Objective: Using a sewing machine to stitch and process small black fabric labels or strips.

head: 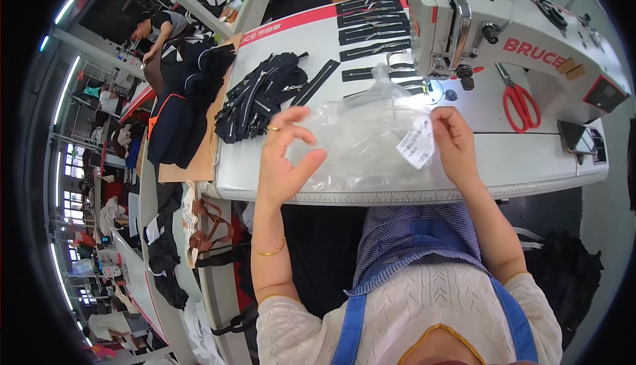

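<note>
A clear plastic bag [357,151] lies crumpled on the white sewing table [238,166] in front of me, its twisted top pointing towards the sewing machine. My right hand [453,141] pinches the bag's right edge beside a white printed label [416,144]. Fingers apart, my left hand [288,159] is raised at the bag's left side with nothing visible in its grasp. Beyond that hand is a heap of black zippers [263,96] with metal teeth. More black zipper pieces [375,33] lie in a row further back, the nearest partly behind the bag.
An industrial sewing machine [536,42] marked BRUCE stands at the right, its lamp lit. Red-handled scissors [520,106] and a phone [576,137] lie near it. A measuring tape [377,197] runs along the front edge. Dark garments [184,116] are piled left; a person [161,27] works beyond.
</note>
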Motion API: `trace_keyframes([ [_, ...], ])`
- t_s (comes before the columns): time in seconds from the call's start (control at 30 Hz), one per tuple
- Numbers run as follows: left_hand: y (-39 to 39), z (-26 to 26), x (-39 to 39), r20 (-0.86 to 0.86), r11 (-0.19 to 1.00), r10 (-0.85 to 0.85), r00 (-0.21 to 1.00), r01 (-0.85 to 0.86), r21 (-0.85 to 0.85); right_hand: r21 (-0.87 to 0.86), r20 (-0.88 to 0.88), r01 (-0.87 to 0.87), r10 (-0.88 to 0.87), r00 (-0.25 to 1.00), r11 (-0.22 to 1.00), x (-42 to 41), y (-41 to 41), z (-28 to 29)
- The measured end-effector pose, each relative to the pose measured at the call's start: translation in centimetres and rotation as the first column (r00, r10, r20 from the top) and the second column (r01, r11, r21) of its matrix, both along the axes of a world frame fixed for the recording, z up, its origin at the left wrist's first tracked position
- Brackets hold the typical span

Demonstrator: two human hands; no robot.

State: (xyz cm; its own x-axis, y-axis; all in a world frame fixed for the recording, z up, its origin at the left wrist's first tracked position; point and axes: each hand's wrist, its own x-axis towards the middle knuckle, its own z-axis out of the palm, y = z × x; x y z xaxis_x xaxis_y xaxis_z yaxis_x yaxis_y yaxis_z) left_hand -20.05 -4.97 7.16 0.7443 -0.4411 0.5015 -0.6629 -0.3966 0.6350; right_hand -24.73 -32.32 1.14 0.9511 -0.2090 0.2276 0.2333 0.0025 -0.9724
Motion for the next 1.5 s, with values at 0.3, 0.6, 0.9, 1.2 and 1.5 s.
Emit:
trace_keyframes([
  [0.3, -7.1, -0.6, -0.9, -0.040, 0.967, 0.246, 0.968, -0.249, -0.059, -0.029, 0.175, 0.022, -0.017, 0.984, 0.999, -1.4, 2.1, 1.8],
  [0.6, -8.7, -2.8, -2.5, -0.160, 0.915, 0.192, 0.968, -0.236, -0.328, 0.366, -0.191, -0.175, 0.258, 0.947, 0.914, -3.3, 1.6, 3.1],
  [0.9, -4.8, 0.0, 1.2, -0.394, 0.974, -0.137, 0.909, 0.051, -0.222, 0.160, -0.116, -0.196, 0.216, 0.969, 0.967, -4.0, 0.5, 0.7],
  [1.2, -7.0, 3.8, -0.4, 0.533, 0.828, 0.112, 0.839, -0.375, 0.417, -0.083, -0.268, -0.211, 0.182, 0.946, 0.974, -1.8, 1.4, -0.8],
  [1.5, -7.6, -2.9, -7.5, 0.231, 0.795, 0.306, 0.923, -0.382, 0.472, 0.115, -0.158, -0.163, 0.180, 0.971, 0.980, -1.2, -0.2, -3.0],
])
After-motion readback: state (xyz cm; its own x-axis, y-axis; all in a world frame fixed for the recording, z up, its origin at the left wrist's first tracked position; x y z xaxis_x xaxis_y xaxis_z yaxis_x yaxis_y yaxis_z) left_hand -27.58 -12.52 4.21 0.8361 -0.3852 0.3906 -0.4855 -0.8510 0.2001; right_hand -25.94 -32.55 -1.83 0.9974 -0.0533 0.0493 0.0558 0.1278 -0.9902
